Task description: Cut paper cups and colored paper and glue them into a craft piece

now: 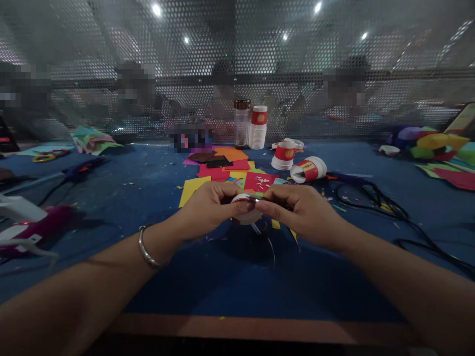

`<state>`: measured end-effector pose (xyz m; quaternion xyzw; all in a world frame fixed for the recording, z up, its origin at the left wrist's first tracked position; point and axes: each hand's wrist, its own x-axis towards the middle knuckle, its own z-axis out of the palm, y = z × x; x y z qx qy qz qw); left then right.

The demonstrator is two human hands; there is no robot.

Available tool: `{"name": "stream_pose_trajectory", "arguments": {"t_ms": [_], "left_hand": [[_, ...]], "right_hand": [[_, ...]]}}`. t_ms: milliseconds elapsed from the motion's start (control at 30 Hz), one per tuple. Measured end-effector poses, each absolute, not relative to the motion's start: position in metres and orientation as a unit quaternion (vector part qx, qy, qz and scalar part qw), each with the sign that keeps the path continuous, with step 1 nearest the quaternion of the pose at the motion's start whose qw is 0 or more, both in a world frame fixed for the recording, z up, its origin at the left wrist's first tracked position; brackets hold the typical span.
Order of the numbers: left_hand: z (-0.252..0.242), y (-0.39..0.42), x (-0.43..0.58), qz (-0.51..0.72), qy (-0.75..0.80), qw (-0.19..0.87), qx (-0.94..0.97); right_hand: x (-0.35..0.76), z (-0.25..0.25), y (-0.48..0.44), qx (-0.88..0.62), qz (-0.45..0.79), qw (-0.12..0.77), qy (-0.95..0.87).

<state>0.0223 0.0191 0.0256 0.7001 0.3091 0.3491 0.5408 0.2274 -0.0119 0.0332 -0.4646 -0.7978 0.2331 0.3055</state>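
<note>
My left hand is closed around a white paper cup with a red band, held just above the blue table. A silver bangle sits on that wrist. My right hand is closed on a small metal tool, likely scissors, whose tip meets the cup's rim. Thin white strips hang down from the cup. Both hands touch at the middle of the view.
Coloured paper sheets lie behind the hands. A cup stack, a clear jar and loose cups stand farther back. Black cables run at the right, a purple glue gun lies at the left. A perforated screen backs the table.
</note>
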Motion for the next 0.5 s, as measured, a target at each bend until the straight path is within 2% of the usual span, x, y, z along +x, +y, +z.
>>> {"name": "stream_pose_trajectory", "arguments": {"t_ms": [167,367,500], "left_hand": [[0.0247,0.0215,0.0209,0.341,0.326,0.512,0.718],[0.0219,0.0232,0.0185,0.31,0.328,0.546,0.705],[0.0211,0.0235,0.0181,0.32,0.318,0.532,0.716]], "right_hand": [[0.2273,0.0317,-0.0103,-0.471,0.231,0.29,-0.8],[0.2272,0.0327,-0.0101,-0.478,0.244,0.281,-0.795],[0.2269,0.0339,-0.0104,-0.482,0.259,0.279,-0.789]]}}
